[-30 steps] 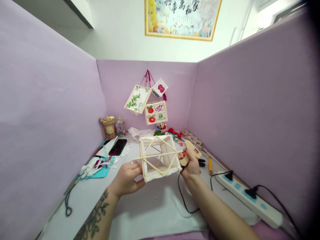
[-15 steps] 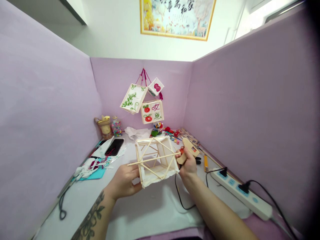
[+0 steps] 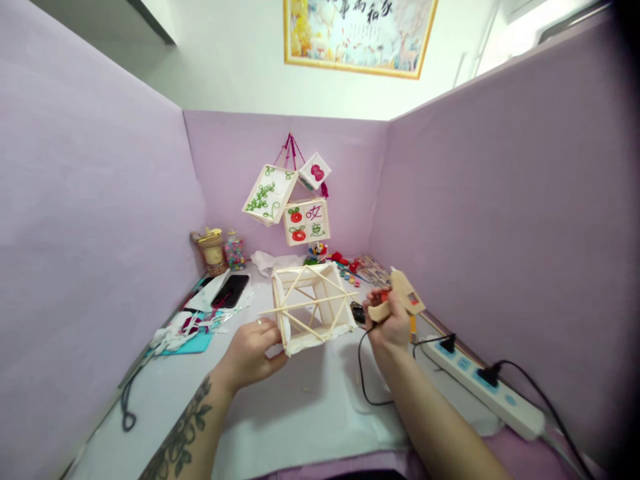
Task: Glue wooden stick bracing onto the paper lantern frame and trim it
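Between the two hands, a gap has opened: the glue gun (image 3: 400, 299), which half a second ago had its nozzle at the frame's right edge, now sits drawn back to the right, clear of the sticks. By my reading the bead is laid and the joint is left to set.

The right hand (image 3: 387, 323) has its fingers clenched round the gun's grip, one near the red trigger, nozzle pointing left toward the frame (image 3: 313, 307). The left hand (image 3: 250, 353) grasps the frame's lower left corner, thumb on the near side and fingers curled behind, holding it tilted above the worktop (image 3: 300, 413).

One long stick (image 3: 305, 305) lies across the frame's open face, its ends jutting past both sides. Right of the right hand, the gun's cord runs down to the power strip (image 3: 487, 393).
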`<state>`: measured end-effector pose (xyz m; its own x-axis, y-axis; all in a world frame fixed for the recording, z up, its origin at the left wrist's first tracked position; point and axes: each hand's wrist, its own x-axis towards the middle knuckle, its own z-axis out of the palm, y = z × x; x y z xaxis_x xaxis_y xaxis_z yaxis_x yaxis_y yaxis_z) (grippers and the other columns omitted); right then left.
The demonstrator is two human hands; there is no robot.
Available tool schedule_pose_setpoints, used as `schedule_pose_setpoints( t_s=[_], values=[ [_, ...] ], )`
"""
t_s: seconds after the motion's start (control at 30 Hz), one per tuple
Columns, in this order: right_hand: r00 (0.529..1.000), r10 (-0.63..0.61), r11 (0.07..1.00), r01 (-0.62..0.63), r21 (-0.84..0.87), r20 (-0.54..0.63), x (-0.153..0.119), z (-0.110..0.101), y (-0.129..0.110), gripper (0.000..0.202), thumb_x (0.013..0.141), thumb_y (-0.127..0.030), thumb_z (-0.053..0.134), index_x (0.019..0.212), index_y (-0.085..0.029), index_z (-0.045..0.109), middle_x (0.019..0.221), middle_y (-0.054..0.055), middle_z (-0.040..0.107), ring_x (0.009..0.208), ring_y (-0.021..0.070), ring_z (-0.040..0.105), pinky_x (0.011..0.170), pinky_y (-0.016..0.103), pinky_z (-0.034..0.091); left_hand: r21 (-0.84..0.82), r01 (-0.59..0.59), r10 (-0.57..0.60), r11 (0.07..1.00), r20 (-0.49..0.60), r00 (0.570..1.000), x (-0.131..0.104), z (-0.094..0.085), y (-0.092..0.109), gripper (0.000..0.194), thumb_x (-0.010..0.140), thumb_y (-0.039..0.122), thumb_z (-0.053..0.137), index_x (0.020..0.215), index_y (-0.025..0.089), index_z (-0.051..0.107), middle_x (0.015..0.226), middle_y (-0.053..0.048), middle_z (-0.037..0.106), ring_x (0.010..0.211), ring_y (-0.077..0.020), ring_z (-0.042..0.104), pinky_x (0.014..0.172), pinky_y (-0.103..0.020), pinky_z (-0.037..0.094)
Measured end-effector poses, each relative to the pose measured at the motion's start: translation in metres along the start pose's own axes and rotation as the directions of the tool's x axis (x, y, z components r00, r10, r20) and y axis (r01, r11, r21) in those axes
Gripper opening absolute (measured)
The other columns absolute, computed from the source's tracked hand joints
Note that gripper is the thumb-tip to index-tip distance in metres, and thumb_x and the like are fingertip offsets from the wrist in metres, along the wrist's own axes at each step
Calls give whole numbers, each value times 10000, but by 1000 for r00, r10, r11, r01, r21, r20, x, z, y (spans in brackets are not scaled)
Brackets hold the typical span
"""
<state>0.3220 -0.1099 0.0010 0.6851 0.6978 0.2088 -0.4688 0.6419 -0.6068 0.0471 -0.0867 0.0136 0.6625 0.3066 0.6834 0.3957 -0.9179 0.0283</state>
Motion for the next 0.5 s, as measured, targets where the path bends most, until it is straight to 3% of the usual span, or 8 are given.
schedule_pose_setpoints(
  t_s=[0.07, 0.13, 0.2, 0.23, 0.3, 0.37, 0.43, 0.5],
  values=[
    [975, -212, 974, 216, -63, 61, -6, 0, -21, 165, 663, -321, 695, 761, -204, 631, 752, -12, 593, 651, 123, 560, 628, 272, 499, 10, 9, -9, 1000, -14, 1000, -1, 2, -2, 27, 804, 228, 599, 793, 208, 614, 693, -26, 644, 672, -157, 618, 613, -259, 493],
    [901, -296, 912, 365, -186, 317, -15, 3, -47, 118, 656, -311, 702, 714, -212, 674, 764, 20, 607, 742, 175, 580, 733, 334, 505, 2, 12, -12, 1000, -13, 1000, -2, 3, -3, 37, 807, 232, 608, 785, 203, 599, 699, -27, 634, 683, -160, 608, 618, -263, 485],
    [768, -129, 828, 431, -358, 628, -27, 13, -74, 98, 650, -272, 727, 740, -235, 727, 861, 62, 670, 889, 254, 602, 847, 424, 484, -11, 13, -13, 1000, -11, 1000, -3, 4, -4, 48, 810, 238, 612, 785, 201, 592, 703, -26, 628, 684, -160, 602, 620, -264, 479],
    [653, -6, 773, 484, -411, 757, -31, 20, -85, 117, 644, -245, 737, 761, -252, 744, 924, 65, 694, 949, 281, 599, 901, 465, 457, -14, 15, -16, 1000, -11, 1000, -3, 4, -4, 49, 813, 241, 610, 790, 202, 593, 705, -24, 627, 683, -158, 599, 620, -263, 476],
    [452, 186, 706, 556, -439, 872, -36, 39, -101, 179, 657, -209, 732, 823, -271, 756, 1000, 43, 712, 954, 275, 610, 975, 499, 398, -13, 22, -23, 1000, -8, 1000, -3, 4, -4, 52, 820, 246, 602, 790, 204, 593, 702, -20, 623, 673, -153, 594, 612, -258, 468],
    [303, 325, 667, 598, -444, 896, -35, 56, -106, 185, 676, -208, 717, 846, -275, 747, 976, 17, 726, 912, 247, 632, 991, 491, 380, -10, 25, -25, 1000, -6, 1000, -2, 5, -4, 57, 823, 247, 598, 784, 206, 592, 701, -18, 622, 669, -151, 592, 609, -256, 462],
    [205, 399, 632, 645, -430, 894, -30, 68, -101, 125, 683, -242, 708, 802, -274, 731, 876, -5, 733, 907, 235, 640, 964, 464, 401, -12, 25, -25, 1000, -5, 1000, -3, 5, -4, 60, 816, 252, 609, 785, 205, 589, 705, -17, 622, 675, -154, 594, 615, -260, 464],
    [213, 362, 590, 702, -399, 908, -25, 71, -91, 38, 681, -288, 695, 714, -271, 703, 756, -17, 714, 887, 225, 638, 900, 422, 432, -15, 27, -27, 1000, -2, 1000, -5, 7, -5, 67, 805, 258, 628, 796, 204, 590, 712, -18, 624, 682, -159, 597, 621, -264, 466]
  ],
)
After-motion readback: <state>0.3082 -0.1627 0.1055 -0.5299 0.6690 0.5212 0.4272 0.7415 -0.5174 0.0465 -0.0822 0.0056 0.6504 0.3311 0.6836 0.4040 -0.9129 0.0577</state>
